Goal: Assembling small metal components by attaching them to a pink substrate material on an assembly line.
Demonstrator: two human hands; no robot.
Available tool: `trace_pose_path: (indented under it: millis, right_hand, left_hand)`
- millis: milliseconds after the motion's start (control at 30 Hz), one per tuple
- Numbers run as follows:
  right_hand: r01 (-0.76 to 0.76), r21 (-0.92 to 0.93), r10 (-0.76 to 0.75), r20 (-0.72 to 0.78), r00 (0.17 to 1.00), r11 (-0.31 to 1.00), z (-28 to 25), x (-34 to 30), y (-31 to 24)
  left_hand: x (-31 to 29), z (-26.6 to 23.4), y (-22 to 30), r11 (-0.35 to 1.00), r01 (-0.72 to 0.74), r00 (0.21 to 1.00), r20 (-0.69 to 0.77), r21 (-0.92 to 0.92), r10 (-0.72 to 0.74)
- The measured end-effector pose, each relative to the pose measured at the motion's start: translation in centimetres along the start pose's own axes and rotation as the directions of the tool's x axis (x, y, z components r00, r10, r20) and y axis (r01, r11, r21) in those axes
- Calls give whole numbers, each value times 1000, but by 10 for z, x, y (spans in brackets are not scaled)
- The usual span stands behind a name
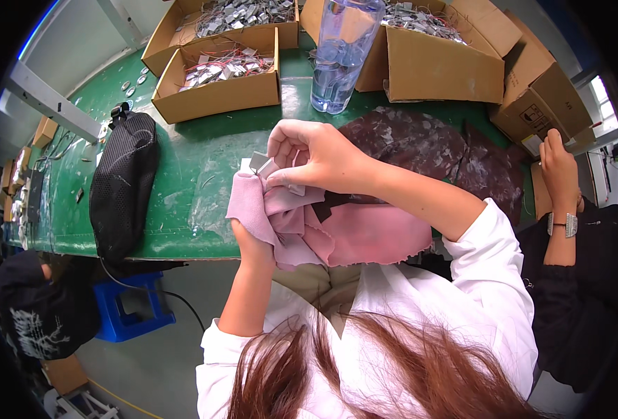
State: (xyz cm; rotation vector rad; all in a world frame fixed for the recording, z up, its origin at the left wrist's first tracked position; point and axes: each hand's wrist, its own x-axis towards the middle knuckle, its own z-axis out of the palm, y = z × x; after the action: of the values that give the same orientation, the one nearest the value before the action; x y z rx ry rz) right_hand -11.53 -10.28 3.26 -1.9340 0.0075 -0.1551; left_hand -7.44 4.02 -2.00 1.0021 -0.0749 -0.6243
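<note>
Right hand [316, 155]: fingers curled, thumb and forefinger closed in an apparent pinch on a small grey metal piece [258, 162]. The piece is held above the bench's near edge, its top left exposed, presumably for the fingers' access.

Left hand [249, 241]: mostly covered by bunched pink cloth [291, 218]; finger closure cannot be told. The piece seems to be backed and cushioned by the folds.

Green bench [183, 183]: a black mesh bag [122, 188] is laid across the near edge, at left. Toward the far edge, an open carton [218, 101] of wired metal pieces is stood, probably within reach; a larger carton [443, 66] is set at right, with a clear blue bottle [337, 73] between them.
</note>
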Motion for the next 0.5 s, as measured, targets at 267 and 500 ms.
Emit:
trace_pose_path:
  millis: [267,500]
  right_hand:
    - [195,-137,-195,12,981,971,9,0,-4]
    - [166,-72,-161,68,985,983,6,5,4]
  left_hand:
    - [-1,4,5,999,42,999,-17,-4,-43]
    - [-2,2,7,999,19,999,39,34,-20]
